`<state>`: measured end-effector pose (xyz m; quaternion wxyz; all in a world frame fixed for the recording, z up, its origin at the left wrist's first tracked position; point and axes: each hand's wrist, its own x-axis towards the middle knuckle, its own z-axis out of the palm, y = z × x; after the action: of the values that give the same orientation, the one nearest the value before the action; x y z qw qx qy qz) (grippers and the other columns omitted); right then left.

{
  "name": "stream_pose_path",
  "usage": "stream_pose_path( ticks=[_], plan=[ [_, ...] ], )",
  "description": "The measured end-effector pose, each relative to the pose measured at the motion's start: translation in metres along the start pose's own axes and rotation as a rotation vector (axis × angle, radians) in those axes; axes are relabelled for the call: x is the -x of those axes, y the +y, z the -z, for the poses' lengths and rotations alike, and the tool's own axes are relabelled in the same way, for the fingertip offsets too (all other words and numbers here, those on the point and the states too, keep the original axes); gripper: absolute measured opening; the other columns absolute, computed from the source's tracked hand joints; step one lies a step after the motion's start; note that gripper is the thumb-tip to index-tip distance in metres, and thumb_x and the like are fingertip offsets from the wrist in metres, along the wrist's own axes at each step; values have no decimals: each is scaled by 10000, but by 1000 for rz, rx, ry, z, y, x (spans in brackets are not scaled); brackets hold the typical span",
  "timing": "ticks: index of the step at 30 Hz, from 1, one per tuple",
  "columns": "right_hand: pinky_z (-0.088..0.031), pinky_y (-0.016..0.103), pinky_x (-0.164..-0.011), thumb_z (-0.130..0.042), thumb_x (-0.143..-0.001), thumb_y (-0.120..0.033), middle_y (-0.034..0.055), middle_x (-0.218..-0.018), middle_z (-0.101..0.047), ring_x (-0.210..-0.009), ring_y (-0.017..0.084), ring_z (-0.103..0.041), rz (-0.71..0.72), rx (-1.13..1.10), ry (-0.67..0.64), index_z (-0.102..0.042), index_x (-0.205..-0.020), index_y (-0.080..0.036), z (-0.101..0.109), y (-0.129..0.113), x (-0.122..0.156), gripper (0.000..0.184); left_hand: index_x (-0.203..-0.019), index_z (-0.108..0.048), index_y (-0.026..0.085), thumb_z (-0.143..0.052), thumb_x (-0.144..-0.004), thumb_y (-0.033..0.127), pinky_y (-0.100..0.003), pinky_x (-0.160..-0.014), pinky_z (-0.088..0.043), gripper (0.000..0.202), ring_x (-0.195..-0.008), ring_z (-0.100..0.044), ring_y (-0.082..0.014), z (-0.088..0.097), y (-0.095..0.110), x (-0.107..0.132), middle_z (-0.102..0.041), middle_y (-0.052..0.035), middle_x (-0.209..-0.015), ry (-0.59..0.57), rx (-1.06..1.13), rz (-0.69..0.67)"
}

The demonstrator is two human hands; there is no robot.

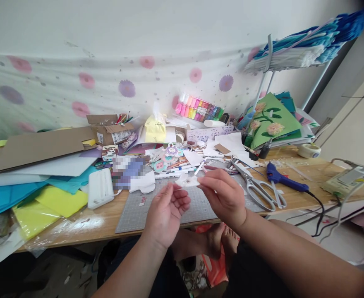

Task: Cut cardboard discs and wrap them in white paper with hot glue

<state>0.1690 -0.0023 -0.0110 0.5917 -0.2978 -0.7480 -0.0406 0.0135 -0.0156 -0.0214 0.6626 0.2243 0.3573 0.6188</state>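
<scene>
Above the front of a grey cutting mat [135,217], both hands meet at a small, thin white piece [187,181] with darker marks on it; whether it is paper or plastic I cannot make out. My right hand [225,198] pinches its right edge between thumb and fingers. At the other edge is my left hand [168,213], palm turned up, fingers curled and thumb and forefinger closed on the piece. Large scissors [256,186] with grey handles lie to the right of my right hand. Pens, paper scraps and a round purple-and-white flower cutout [171,150] lie behind the hands.
A blue hot glue gun [286,179] lies on the right, its cord trailing off the table. Left of the mat stand a white boxy device [100,188] and yellow sheets [61,200]. A cardboard box [112,132] and colourful clay packs [199,109] line the back.
</scene>
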Motion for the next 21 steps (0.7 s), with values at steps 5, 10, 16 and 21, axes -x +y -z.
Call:
stream_pose_path(
  ticks=[5,10,16,21],
  plan=[
    [-531,340,-703,-560,-822,-20,72,-855,-696,-779,190,-633,236,-72,-132,-664,-1105,-234,9,7,3,370,-738,-672,120,-619,-836,297,-206,-422,-484,209,-431,-613,-125,-1,12,5,-671,-43,-549,-141,-14,145],
    [-546,338,-723,-610,-850,-159,56,-891,-732,-784,186,-682,-163,-305,-125,-684,-1057,-245,8,3,2,236,-758,-677,125,-709,-752,261,-199,-454,-503,140,-470,-638,-126,6,18,4,-702,-32,-602,-118,-131,-1],
    [-485,241,-481,-585,-816,-560,20,-602,-657,-473,114,-588,-994,-875,-320,-650,-728,-150,-2,3,0,424,-732,-676,130,-735,-719,315,-255,-525,-522,195,-533,-648,-151,9,12,1,-697,-23,-628,-110,-291,-213],
    [-430,207,-432,-634,-732,-612,-10,-504,-609,-407,87,-526,-1055,-870,-312,-627,-653,-148,-12,2,5,470,-710,-685,143,-698,-756,314,-265,-574,-515,178,-588,-634,-156,8,7,2,-666,-15,-617,-153,-446,-315]
  ],
)
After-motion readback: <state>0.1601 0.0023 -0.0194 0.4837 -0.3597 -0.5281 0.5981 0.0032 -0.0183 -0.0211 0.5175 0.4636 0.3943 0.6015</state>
